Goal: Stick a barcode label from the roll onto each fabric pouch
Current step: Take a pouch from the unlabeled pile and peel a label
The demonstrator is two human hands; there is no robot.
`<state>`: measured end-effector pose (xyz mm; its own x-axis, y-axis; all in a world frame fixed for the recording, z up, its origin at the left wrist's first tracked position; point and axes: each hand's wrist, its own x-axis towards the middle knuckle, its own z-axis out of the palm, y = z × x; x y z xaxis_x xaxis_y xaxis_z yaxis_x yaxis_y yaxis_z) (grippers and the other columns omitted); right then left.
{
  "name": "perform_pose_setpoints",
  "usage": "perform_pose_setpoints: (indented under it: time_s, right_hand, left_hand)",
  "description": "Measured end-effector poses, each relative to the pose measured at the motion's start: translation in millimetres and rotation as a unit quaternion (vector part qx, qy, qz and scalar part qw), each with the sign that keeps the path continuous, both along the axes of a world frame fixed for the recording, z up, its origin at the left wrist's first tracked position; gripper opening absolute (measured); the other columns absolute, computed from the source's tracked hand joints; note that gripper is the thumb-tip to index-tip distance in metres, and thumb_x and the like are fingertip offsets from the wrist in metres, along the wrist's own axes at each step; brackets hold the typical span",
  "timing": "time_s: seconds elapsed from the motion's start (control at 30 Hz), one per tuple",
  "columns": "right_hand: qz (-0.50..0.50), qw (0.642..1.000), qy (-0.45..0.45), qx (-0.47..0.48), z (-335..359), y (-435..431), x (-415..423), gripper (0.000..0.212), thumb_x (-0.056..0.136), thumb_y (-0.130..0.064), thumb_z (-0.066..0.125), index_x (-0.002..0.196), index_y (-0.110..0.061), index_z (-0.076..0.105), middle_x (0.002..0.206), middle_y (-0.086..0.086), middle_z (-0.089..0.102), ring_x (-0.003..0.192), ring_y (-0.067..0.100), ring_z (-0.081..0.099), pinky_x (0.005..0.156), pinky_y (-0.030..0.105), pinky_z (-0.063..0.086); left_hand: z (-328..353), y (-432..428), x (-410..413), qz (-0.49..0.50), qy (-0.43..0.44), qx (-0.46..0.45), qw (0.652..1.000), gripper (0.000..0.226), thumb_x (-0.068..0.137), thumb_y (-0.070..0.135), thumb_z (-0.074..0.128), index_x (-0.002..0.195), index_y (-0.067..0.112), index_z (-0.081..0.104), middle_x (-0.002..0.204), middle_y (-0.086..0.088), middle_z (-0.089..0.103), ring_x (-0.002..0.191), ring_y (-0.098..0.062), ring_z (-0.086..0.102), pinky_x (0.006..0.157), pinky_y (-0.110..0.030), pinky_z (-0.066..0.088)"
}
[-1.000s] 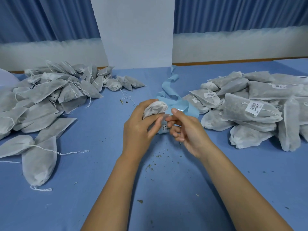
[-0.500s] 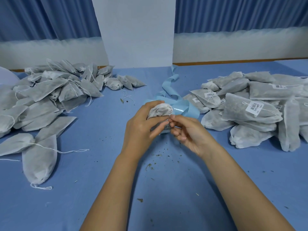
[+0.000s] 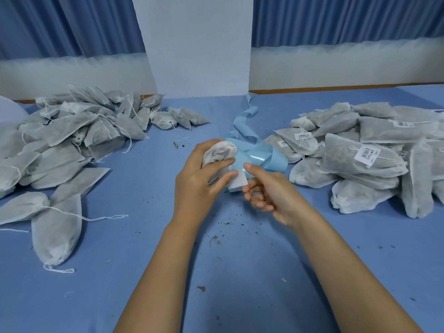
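Unlabelled pouches (image 3: 72,140) lie heaped at the left of the blue table (image 3: 240,272), their drawstrings trailing. At the middle, held above the table, the left hand (image 3: 197,186) curls its fingers round one gathered fabric pouch (image 3: 222,151), its forefinger stretched to the white label (image 3: 237,182), which the right hand (image 3: 271,191) pinches by its edge between thumb and bent fingers, just in front of loose curls of pale blue backing strip (image 3: 259,157). Labelled pouches (image 3: 360,169) are piled at the right, several with barcodes facing up

Dark crumbs (image 3: 221,236) speckle the blue tablecloth (image 3: 240,296); at its far edge a white board (image 3: 199,44) stands between blue curtains (image 3: 72,25).
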<state>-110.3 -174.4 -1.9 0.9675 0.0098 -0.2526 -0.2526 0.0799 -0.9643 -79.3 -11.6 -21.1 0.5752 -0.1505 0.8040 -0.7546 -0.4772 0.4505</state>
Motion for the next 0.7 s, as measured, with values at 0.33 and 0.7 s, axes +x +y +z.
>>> perform_pose_setpoints:
  time_s: [0.33, 0.7]
  right_hand:
    - [0.061, 0.986, 0.080, 0.135, 1.4, -3.0, 2.1, 0.043, 0.088, -0.043, 0.058, 0.064, -0.010, 0.067, 0.060, 0.003, 0.063, 0.032, 0.007, 0.034, 0.027, 0.014, 0.021]
    - [-0.147, 0.965, -0.214, 0.032, 6.8, -6.0, -0.1, 0.033, 0.099, -0.011, 0.044, 0.067, -0.015, 0.049, 0.051, -0.005, 0.045, 0.039, 0.008, 0.035, 0.038, 0.016, 0.027]
  left_hand:
    - [1.6, -0.2, -1.0, 0.023, -0.064, 0.047, 0.997, 0.028, 0.085, 0.032, 0.073, 0.105, 0.012, 0.076, 0.127, -0.006, 0.057, 0.113, -0.017, 0.058, 0.080, -0.028, 0.053]
    - [12.1, 1.2, -4.8, -0.017, 0.135, -0.174, 0.975, 0.019, 0.085, 0.015, 0.071, 0.100, 0.026, 0.073, 0.116, -0.001, 0.052, 0.111, 0.001, 0.053, 0.097, -0.013, 0.039]
